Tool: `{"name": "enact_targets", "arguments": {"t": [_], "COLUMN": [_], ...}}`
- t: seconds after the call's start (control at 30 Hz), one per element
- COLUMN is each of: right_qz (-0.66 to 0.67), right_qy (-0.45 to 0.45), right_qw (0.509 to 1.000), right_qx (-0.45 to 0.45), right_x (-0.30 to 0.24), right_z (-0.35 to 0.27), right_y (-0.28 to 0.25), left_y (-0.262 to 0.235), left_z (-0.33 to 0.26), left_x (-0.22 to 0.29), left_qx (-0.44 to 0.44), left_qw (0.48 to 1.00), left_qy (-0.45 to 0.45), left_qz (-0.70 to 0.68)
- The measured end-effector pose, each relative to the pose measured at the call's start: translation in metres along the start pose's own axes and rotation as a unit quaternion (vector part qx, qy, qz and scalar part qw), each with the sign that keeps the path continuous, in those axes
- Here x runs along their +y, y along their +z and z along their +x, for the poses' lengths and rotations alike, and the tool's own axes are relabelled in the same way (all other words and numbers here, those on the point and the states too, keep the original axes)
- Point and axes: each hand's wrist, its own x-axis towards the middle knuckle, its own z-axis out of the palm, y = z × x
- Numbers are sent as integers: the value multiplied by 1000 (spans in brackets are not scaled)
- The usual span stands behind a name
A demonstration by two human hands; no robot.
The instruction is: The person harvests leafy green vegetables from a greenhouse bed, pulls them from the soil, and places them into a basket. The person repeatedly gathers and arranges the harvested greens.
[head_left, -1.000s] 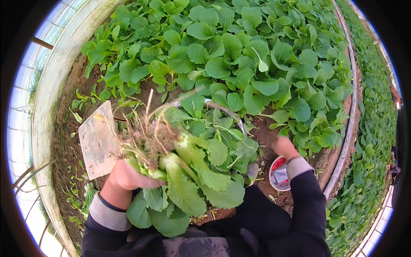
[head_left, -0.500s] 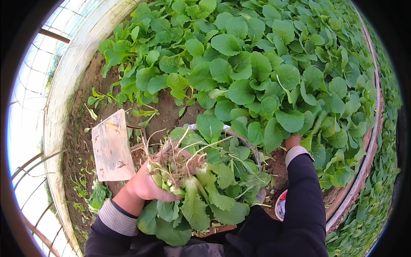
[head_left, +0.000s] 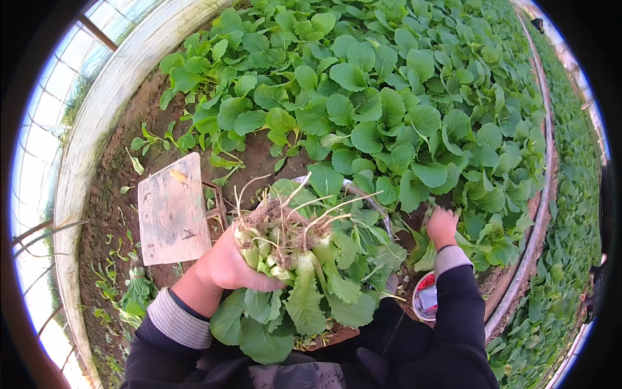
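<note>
Left hand: clamped round the stem bases of a thick bunch of pale-stemmed, green leafy vegetables
Bunch: raised in front of the person, tangled brown roots uppermost, broad leaves hanging toward the lap
Right hand: fingers curled in at the near edge of a dense bed of round-leaved green plants; cannot tell whether they grip a stem
Behind the bunch: a heap of loose green leaves, partly ringed by a curved, pale grey rim
Stool: a weathered, square-topped wooden stool on brown soil, just left of the bunch
Tub: a small, round, red-and-white tub near the right forearm
Far left: a small bundle of green leaves on the soil
</note>
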Motion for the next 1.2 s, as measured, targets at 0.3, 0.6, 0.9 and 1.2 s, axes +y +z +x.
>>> {"name": "enact_targets", "arguments": {"t": [0.3,0.6,0.9,1.2], "right_qz": [460,737,765,944], "right_qy": [61,-59,-139,-137], "right_qw": [880,670,614,299], "right_qx": [101,66,135,-25], "right_x": [11,-88,-202,-197], "right_z": [-27,-65,-127,-111], "right_y": [-180,-305,-337,-363], "left_y": [17,21,15,15], "left_z": [-63,-84,-82,-58], "left_x": [7,-2,-13,-23], "left_qx": [-12,-35,-69,-90], "left_qw": [988,977,975,969], "left_qy": [90,132,105,75], "left_qz": [-123,-166,-185,-220]}}
